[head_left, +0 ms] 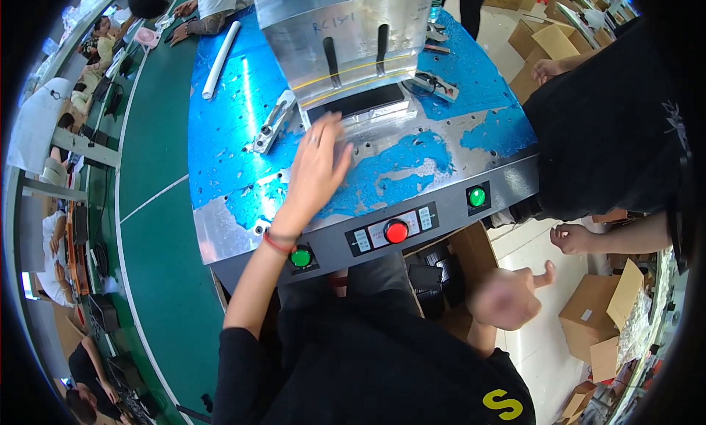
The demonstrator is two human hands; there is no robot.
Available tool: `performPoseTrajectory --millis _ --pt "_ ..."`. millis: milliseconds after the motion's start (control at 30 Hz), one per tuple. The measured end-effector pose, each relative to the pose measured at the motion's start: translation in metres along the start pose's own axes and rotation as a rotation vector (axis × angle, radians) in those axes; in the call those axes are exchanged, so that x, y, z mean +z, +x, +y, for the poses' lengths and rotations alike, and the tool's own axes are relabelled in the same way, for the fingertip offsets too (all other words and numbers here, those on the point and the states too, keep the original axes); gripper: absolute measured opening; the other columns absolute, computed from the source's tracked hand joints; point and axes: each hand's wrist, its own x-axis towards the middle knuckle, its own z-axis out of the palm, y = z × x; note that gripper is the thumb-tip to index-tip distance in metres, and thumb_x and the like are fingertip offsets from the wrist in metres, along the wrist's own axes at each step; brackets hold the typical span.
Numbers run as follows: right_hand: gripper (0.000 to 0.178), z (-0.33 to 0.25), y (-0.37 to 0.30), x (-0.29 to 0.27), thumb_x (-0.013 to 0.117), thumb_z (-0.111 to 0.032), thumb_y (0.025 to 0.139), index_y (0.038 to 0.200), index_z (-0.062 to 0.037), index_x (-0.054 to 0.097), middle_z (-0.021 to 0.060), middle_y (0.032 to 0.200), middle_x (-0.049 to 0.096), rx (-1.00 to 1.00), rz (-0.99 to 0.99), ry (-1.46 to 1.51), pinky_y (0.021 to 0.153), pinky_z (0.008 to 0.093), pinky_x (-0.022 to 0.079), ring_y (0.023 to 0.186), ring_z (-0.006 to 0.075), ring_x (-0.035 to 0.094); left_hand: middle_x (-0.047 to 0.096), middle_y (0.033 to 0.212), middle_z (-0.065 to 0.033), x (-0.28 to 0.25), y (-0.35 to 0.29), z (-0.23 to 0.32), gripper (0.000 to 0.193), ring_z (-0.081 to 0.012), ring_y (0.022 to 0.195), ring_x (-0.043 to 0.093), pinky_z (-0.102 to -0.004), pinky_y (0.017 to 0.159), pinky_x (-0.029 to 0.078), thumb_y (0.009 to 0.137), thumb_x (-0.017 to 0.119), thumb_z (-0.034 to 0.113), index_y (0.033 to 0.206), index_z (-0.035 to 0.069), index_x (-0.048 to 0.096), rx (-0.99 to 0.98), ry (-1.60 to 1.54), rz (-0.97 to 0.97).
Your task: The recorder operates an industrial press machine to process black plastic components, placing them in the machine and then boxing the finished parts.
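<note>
My left hand (316, 164), a red string on its wrist, reaches over the machine's worn blue-and-metal worktop (412, 164). Its fingers are extended and apart, with the tips at the front left edge of a metal fixture (382, 118). In that fixture lies a flat black piece (364, 101), partly under a large metal press head (346, 39). Whether my fingertips touch the piece cannot be made out. My right hand (507, 296) is off the machine at the lower right, one digit sticking out; the rest is blurred, so any held thing is hidden.
On the front panel are a red button (396, 231) and green buttons (301, 256) (476, 197). Metal clamps (274, 122) (435, 85) flank the fixture. A white tube (221, 60) lies at the far left. A person in black (610, 123) stands close on the right, near cardboard boxes (592, 311).
</note>
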Motion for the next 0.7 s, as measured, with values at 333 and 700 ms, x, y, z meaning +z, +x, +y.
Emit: performPoseTrajectory --millis 333,700 --pt "0.013 -0.004 -0.014 0.012 0.063 -0.006 0.069 0.076 -0.0090 0.052 -0.0013 0.055 0.054 0.136 -0.154 0.083 0.106 0.0445 0.020 0.050 0.0104 0.050 0.064 0.100 -0.0192 0.030 0.065 -0.039 0.056 -0.0408 0.094 0.059 -0.0447 0.080 0.050 0.080 0.069 0.042 0.118 0.002 0.058 0.185 0.145 -0.039" --pt "0.012 -0.008 -0.016 0.021 0.059 -0.006 0.079 0.084 -0.0068 0.048 0.0002 0.056 0.054 0.153 -0.200 0.218 0.108 0.0482 0.018 0.051 0.0101 0.051 0.063 0.102 -0.0037 -0.002 0.041 -0.023 0.037 -0.0220 0.091 0.061 -0.0359 0.079 0.046 0.072 0.066 0.008 0.108 0.012 0.065 0.344 0.685 0.109"
